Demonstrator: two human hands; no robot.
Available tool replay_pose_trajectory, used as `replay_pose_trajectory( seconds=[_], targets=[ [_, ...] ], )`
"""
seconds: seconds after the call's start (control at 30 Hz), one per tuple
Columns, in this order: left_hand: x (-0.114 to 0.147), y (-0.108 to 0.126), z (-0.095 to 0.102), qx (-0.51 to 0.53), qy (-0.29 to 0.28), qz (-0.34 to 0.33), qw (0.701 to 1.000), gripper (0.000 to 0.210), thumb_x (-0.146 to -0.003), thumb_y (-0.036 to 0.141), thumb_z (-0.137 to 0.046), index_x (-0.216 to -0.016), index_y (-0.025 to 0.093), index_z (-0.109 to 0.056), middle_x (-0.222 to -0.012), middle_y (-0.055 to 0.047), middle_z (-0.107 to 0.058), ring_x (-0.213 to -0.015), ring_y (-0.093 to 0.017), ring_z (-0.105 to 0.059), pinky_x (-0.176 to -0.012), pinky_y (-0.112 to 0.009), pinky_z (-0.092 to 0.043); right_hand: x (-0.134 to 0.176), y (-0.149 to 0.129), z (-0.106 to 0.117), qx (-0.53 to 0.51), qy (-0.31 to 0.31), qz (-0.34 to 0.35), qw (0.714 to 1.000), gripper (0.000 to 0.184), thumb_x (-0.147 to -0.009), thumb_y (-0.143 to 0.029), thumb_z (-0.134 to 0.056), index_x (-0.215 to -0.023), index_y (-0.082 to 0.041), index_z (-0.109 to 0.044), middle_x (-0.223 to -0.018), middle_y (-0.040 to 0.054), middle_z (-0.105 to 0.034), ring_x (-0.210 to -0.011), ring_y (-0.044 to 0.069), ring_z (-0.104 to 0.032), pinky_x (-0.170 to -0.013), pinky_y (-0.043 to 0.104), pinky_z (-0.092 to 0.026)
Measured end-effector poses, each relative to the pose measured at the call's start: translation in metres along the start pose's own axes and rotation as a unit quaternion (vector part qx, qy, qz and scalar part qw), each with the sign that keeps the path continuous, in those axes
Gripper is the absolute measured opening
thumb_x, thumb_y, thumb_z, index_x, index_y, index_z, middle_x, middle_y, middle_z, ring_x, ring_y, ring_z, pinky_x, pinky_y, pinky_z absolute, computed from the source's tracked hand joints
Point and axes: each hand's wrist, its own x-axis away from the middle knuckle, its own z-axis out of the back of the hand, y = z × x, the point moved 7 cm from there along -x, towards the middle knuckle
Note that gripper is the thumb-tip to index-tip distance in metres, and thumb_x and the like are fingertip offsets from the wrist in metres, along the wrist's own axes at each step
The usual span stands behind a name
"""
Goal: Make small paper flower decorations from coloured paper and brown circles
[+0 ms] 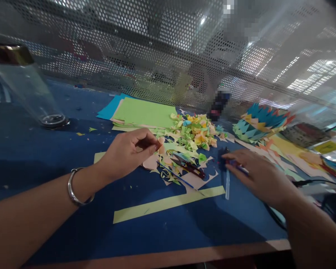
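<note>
My left hand (130,153) is closed in a pinch on a small peach paper piece (161,145), held over the paper scraps. My right hand (259,177) is to the right of the scraps, its fingers bent round a dark, bluish object (224,158) that is blurred and partly covered. Close below those fingers lies a clear, thin stick (227,185). Between the hands are cut paper scraps (189,179), a dark red cutter-like tool (194,170) and a thin blue stick (182,180). A pale yellow paper strip (168,204) lies in front.
Behind the scraps is a heap of small folded paper pieces (198,129), beside green paper sheets (147,112). A clear bottle (30,86) stands left. A spiky paper ring (261,123) and a black cable (316,182) are at right. A perforated metal screen (156,48) borders the back.
</note>
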Motion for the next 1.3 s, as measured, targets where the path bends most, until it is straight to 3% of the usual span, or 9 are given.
replay_pose_trajectory(
  seconds=[0.13, 0.27, 0.5, 0.8, 1.13, 1.3],
  targets=[
    [0.001, -0.001, 0.001, -0.001, 0.01, -0.003, 1.0, 0.012, -0.088, 0.03, -0.06, -0.09, 0.019, -0.066, -0.086, -0.001, -0.073, -0.075, -0.012, -0.065, -0.064, -0.021, -0.049, -0.034, -0.089, -0.006, -0.111, -0.052, 0.1, 0.987, 0.025, -0.1, -0.029, -0.045, -0.111, -0.02, -0.065, -0.101, 0.0089, -0.067, -0.095, 0.022, -0.062, -0.084, 0.039, -0.05],
    [0.003, -0.003, 0.002, 0.009, 0.019, -0.012, 1.0, 0.01, -0.087, 0.025, -0.061, -0.093, 0.019, -0.066, -0.089, -0.001, -0.073, -0.078, -0.012, -0.065, -0.068, -0.021, -0.05, -0.057, -0.131, -0.032, -0.106, -0.104, 0.157, 0.976, 0.026, -0.1, -0.027, -0.044, -0.105, -0.015, -0.066, -0.096, 0.0105, -0.065, -0.094, 0.023, -0.06, -0.082, 0.038, -0.049],
    [0.006, 0.003, 0.001, 0.018, 0.009, -0.025, 0.999, 0.008, -0.087, 0.02, -0.06, -0.09, 0.019, -0.067, -0.085, 0.001, -0.072, -0.075, -0.011, -0.066, -0.065, -0.02, -0.05, -0.067, -0.134, -0.06, -0.102, -0.145, 0.134, 0.975, 0.02, -0.095, -0.02, -0.046, -0.098, -0.013, -0.064, -0.094, 0.0106, -0.062, -0.09, 0.022, -0.058, -0.077, 0.034, -0.046],
    [0.005, 0.001, -0.001, 0.007, 0.005, -0.024, 1.0, 0.008, -0.087, 0.021, -0.06, -0.09, 0.02, -0.067, -0.086, 0.001, -0.073, -0.077, -0.011, -0.067, -0.067, -0.02, -0.05, -0.067, -0.136, -0.062, -0.148, -0.125, 0.133, 0.972, 0.017, -0.095, -0.016, -0.047, -0.089, -0.013, -0.062, -0.092, 0.0091, -0.06, -0.087, 0.019, -0.056, -0.076, 0.031, -0.044],
    [0.003, -0.002, -0.002, 0.016, 0.003, -0.007, 1.0, 0.008, -0.087, 0.023, -0.061, -0.091, 0.02, -0.067, -0.085, 0.001, -0.073, -0.074, -0.011, -0.066, -0.066, -0.02, -0.05, -0.066, -0.138, -0.066, -0.083, -0.105, 0.15, 0.98, 0.014, -0.094, -0.014, -0.046, -0.088, -0.013, -0.059, -0.09, 0.0097, -0.059, -0.084, 0.021, -0.052, -0.076, 0.035, -0.043],
    [0.004, -0.003, -0.002, 0.026, -0.005, -0.008, 1.0, 0.009, -0.087, 0.026, -0.061, -0.092, 0.02, -0.067, -0.086, 0.001, -0.072, -0.076, -0.012, -0.067, -0.068, -0.021, -0.05, -0.067, -0.134, -0.055, -0.163, -0.077, 0.124, 0.976, 0.015, -0.097, -0.015, -0.043, -0.091, -0.015, -0.056, -0.09, 0.0082, -0.059, -0.084, 0.019, -0.053, -0.076, 0.032, -0.043]
  ],
)
